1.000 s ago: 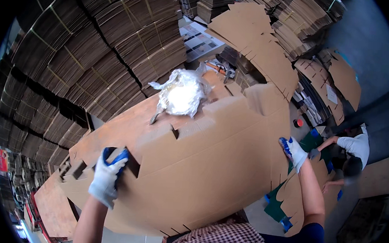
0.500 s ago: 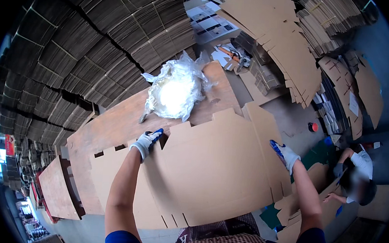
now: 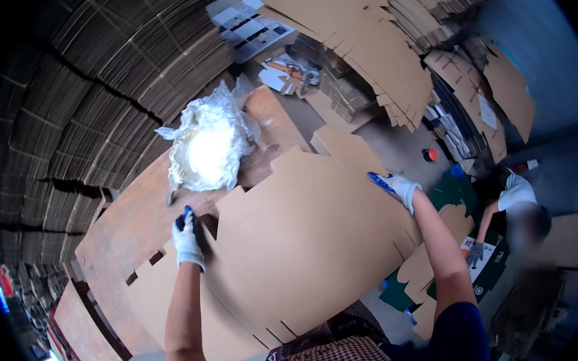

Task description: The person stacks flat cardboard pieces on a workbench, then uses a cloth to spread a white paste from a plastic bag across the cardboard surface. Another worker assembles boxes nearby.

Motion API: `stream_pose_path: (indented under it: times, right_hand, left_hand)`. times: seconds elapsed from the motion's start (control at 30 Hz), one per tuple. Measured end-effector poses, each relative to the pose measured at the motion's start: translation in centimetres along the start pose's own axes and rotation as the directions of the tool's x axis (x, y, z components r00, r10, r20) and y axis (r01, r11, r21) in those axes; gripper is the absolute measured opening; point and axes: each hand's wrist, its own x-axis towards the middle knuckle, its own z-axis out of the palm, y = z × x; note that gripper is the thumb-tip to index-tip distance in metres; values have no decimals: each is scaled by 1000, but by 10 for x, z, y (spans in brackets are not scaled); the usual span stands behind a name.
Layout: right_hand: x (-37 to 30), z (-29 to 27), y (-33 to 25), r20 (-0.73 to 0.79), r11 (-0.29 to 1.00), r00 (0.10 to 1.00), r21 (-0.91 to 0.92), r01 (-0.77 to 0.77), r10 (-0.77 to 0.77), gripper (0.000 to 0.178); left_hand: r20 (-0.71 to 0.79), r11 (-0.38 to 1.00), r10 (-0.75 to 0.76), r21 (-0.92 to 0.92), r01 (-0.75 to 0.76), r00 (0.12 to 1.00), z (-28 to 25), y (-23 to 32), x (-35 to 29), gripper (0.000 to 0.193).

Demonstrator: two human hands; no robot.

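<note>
A large brown cardboard sheet [image 3: 300,215], with notched edges, slits and crease lines, lies before me across a wooden table and past its right side. My left hand [image 3: 189,244], in a white glove with blue coating, is closed at the sheet's far left edge beside a dark notch. Its fingertips are partly hidden, and a shadowed bend runs down the sheet near it. My right hand [image 3: 397,189], gloved alike, lies at the right edge flap, fingers stretched out over the cardboard. A crumpled clear plastic bag with bright white contents [image 3: 210,150] sits on the table beyond the sheet.
The wooden table [image 3: 122,235] extends left. Tall strapped stacks of flat cardboard [image 3: 98,98] line the left. More sheets [image 3: 354,36] lie at the far right. A co-worker [image 3: 515,198] bends over green and white printed sheets on the right; a red object [image 3: 430,155] stands beyond.
The view has swung right, shifting most things leftward. My left hand has turned more upright at the sheet's edge. The co-worker's gloved hand now reaches onto a printed sheet.
</note>
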Motion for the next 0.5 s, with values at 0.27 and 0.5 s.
stream_pose_path:
  times: [0.27, 0.5]
  right_hand:
    - [-6, -5, 1, 23, 997, 997, -32, -74, 74, 74]
    - [1, -2, 13, 166, 943, 986, 329, -44, -12, 64]
  left_hand:
    - [358, 542, 742, 179, -821, 567, 31, 81, -141, 49]
    - [722, 295, 639, 88, -951, 265, 68, 69, -233, 49]
